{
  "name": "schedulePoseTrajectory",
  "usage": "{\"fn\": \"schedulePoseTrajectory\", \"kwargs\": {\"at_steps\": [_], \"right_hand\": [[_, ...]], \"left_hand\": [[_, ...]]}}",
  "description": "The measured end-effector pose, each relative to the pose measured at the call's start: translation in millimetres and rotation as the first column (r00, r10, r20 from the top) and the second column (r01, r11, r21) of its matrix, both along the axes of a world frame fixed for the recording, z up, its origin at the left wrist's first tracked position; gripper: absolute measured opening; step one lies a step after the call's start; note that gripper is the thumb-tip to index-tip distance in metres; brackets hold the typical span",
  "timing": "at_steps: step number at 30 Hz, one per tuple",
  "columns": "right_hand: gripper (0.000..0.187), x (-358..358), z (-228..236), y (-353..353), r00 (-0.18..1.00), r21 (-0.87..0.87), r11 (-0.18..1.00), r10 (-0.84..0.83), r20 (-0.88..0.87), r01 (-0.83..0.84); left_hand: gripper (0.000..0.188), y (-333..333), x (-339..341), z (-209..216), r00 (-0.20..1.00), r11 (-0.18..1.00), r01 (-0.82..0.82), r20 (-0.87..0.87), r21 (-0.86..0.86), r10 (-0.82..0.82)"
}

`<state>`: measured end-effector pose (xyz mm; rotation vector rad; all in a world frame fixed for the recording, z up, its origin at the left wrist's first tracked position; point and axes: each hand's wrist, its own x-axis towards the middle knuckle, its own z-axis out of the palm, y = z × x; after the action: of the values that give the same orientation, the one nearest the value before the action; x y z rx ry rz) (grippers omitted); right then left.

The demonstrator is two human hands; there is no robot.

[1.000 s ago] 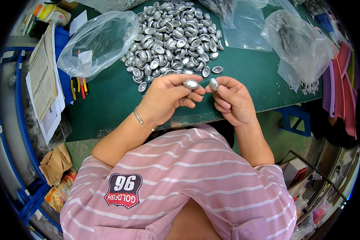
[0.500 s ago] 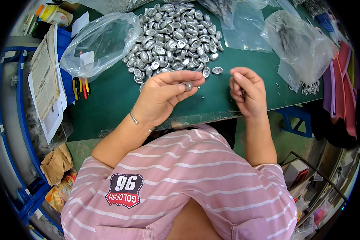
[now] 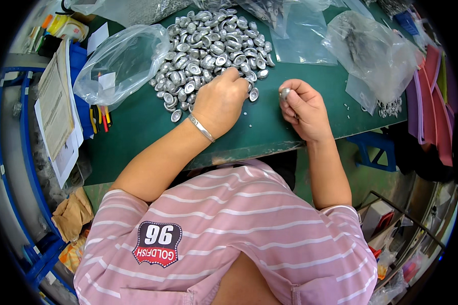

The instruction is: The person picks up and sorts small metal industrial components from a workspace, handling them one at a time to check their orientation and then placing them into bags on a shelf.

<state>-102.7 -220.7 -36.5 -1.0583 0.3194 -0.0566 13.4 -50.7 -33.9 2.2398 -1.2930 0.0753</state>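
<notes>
A heap of small silver oval metal pieces (image 3: 193,68), domed on one side and hollowed on the other, lies on the green tabletop. Over its near edge, my left hand (image 3: 222,99) is closed, back upward and knuckles bent. Its fingertips are hidden, so I cannot see what they hold, if anything. One loose oval piece (image 3: 253,94) lies just right of those fingers. Right of the heap, my right hand (image 3: 305,109) is raised and closed, pinching a silver oval piece (image 3: 285,93) between thumb and fingers. Something small and dark shows lower in its curled fingers.
An open clear plastic bag (image 3: 122,63) stands left of the heap. Flat clear bags (image 3: 305,40) lie behind, and a filled clear bag (image 3: 371,56) sits at right. Pens (image 3: 105,118) and papers (image 3: 56,101) are at left. The table's front edge (image 3: 249,156) is close to me.
My left hand has gone from holding a silver piece palm-inward to palm-down at the heap. My right hand now pinches a silver piece at its fingertips; the lone piece right of the heap is gone.
</notes>
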Motion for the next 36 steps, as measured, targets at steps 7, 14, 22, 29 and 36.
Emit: {"fn": "schedulePoseTrajectory", "kwargs": {"at_steps": [7,14,22,29,36], "right_hand": [[0.014,-6.7,-9.9,9.1,0.977,0.437,0.894,0.001,0.211,-0.095],[0.014,-0.4,-5.6,-2.1,0.988,0.201,0.978,0.022,0.15,-0.052],[0.022,27.3,-6.3,29.6,0.998,-0.953,0.301,-0.063,0.018,0.036],[0.014,16.0,9.8,3.9,1.0,0.061,0.998,-0.019,-0.012,0.019],[0.018,36.3,4.2,17.3,0.995,-0.674,0.734,-0.103,0.008,0.081]], "left_hand": [[0.006,7.9,-1.9,6.7,0.878,0.917,0.007,-0.436,-0.398,-0.196],[0.026,52.0,9.7,15.1,-0.372,0.698,-0.55,-0.613,-0.459,-0.697],[0.015,25.5,21.2,12.7,0.927,0.969,-0.1,-0.374,-0.225,0.009],[0.01,15.5,21.6,-1.5,0.995,0.989,0.04,-0.08,-0.14,-0.052],[0.017,31.8,12.7,13.0,-0.191,0.817,-0.452,-0.856,-0.358,-0.481]]}}
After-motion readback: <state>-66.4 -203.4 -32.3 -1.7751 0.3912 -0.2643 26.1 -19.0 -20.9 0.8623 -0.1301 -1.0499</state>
